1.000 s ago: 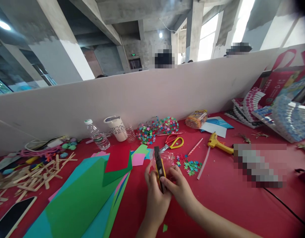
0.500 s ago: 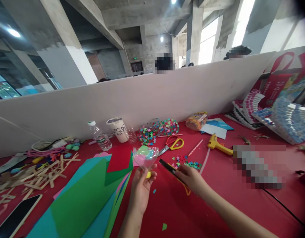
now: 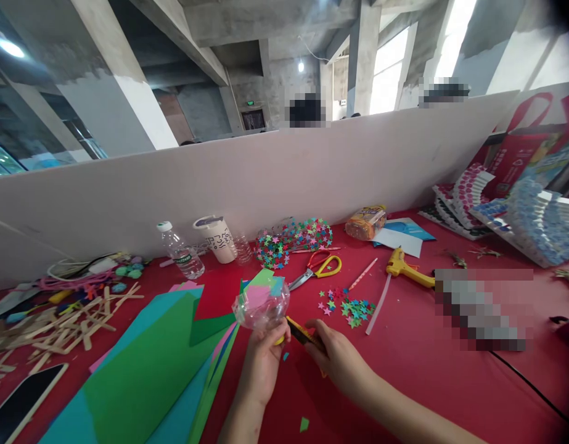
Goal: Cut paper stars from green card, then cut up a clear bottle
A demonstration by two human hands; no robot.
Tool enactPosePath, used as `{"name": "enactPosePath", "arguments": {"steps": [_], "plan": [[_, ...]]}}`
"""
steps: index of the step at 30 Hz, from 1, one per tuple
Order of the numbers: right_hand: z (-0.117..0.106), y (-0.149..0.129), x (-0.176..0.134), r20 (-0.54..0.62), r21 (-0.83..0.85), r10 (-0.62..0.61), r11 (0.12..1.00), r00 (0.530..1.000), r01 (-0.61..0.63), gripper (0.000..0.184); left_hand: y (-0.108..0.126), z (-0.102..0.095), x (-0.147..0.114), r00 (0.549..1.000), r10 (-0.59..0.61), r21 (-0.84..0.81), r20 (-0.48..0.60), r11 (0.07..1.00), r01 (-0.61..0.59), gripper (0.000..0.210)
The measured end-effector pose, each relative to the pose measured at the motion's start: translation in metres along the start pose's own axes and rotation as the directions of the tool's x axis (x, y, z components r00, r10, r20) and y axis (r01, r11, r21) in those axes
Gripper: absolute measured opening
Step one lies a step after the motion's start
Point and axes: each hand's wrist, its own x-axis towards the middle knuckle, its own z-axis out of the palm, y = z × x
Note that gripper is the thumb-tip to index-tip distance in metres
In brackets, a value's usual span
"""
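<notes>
1. Clear plastic, thin and crumpled in look, forms the piece [image 3: 264, 305] in your left hand [image 3: 266, 348]. It is above the worktop [image 3: 427, 394], in front of the coloured sheets [image 3: 140, 370], well short of the far edge.
2. Changed from half a second ago: the clear plastic piece stood upright like a funnel; now it tilts toward your left and away from you.
3. Changed also: the black-and-yellow cutter [image 3: 301, 332] was apart from your left hand. Its front end is now right at your left fingertips; contact cannot be confirmed.
4. Compared with one second ago, when both hands closed around the cutter standing upright, you now hold the two items separately, one per hand.
5. Left hand: grasping the yellow end [image 3: 279, 340] of the plastic between thumb and fingers, thumb uppermost, forearm rising from the near side.
6. Right hand [image 3: 334, 354]: clenched around the cutter, back of the hand up, the tool slanting up and leftward; your forearm crosses from the near right corner.
7. Unchanged: scissors [image 3: 301, 280] and star pieces [image 3: 358, 313] lie beyond your hands, with the glue gun [image 3: 407, 271] toward the right; a green scrap [image 3: 304, 425] lies toward the near edge.
</notes>
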Motion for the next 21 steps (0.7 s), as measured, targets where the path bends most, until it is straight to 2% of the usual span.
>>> {"name": "enactPosePath", "arguments": {"steps": [3,5,9,11,13,16,18,19,21], "plan": [[0.001,-0.001,-0.001,-0.023,0.03,-0.057,0.998,0.998,0.057,0.024,-0.003,0.006,-0.004,0.999,0.033,0.096,0.008,0.995,-0.033,0.028],[-0.002,-0.002,-0.002,-0.039,0.064,-0.089,0.994,0.995,0.092,0.021,-0.006,0.008,-0.005,0.995,0.102,0.21,-0.018,0.973,-0.095,0.037],[-0.012,-0.003,-0.004,-0.08,0.197,-0.113,0.972,0.99,0.127,0.022,-0.01,0.006,-0.003,0.963,0.268,0.432,0.039,0.864,-0.258,0.033],[-0.015,-0.005,-0.005,-0.077,0.303,-0.081,0.948,0.994,0.1,0.021,-0.01,0.007,-0.004,0.956,0.278,0.479,0.091,0.83,-0.287,0.031],[-0.017,-0.007,-0.004,-0.043,0.436,-0.032,0.899,0.999,0.048,0.017,-0.009,0.01,-0.007,0.962,0.24,0.477,0.128,0.836,-0.272,0.031],[-0.015,-0.01,-0.001,0.059,0.651,0.066,0.754,0.996,-0.089,0.031,-0.009,0.021,-0.016,0.981,0.155,0.403,0.119,0.895,-0.191,0.042],[-0.012,-0.011,0.0,0.19,0.754,0.142,0.613,0.972,-0.236,0.045,-0.01,0.028,-0.023,0.982,0.135,0.377,0.131,0.91,-0.175,0.043],[-0.01,-0.012,-0.001,0.279,0.779,0.169,0.536,0.945,-0.326,0.049,-0.011,0.031,-0.027,0.982,0.116,0.376,0.15,0.912,-0.165,0.043],[-0.007,-0.013,-0.002,0.469,0.78,0.191,0.369,0.862,-0.506,0.053,-0.014,0.034,-0.031,0.98,0.023,0.363,0.199,0.927,-0.095,0.046]]}}
